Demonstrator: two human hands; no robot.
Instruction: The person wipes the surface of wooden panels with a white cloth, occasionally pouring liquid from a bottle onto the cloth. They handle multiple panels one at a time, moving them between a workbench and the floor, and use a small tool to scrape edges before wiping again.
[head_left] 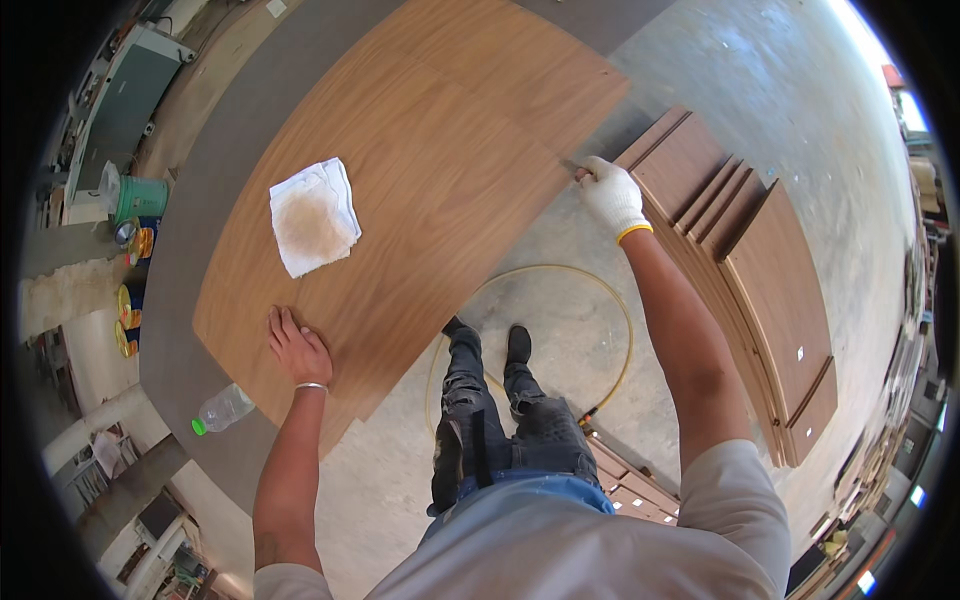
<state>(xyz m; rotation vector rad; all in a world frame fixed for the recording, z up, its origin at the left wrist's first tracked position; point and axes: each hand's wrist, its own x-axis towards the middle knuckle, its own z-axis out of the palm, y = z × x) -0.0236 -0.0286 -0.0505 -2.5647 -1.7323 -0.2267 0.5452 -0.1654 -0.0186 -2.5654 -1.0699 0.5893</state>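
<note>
A large wood-grain panel (430,150) lies on a grey worktable before me. My left hand (300,347), bare with a band at the wrist, rests flat on its near left part, fingers stretched out. Above that hand lies a folded white cloth (345,240) with a brown stain in its middle. My right hand (612,197), in a white knit glove with a yellow cuff, is closed at the panel's right edge. Its fingers pinch something small and dark that I cannot make out.
The grey worktable (190,250) holds a clear bottle (225,408) with a green cap. On the right stand stacked brown panels (775,280). A yellow hose (630,330) loops over the concrete floor by my feet. Cans (130,305) and a green bucket (140,198) are at left.
</note>
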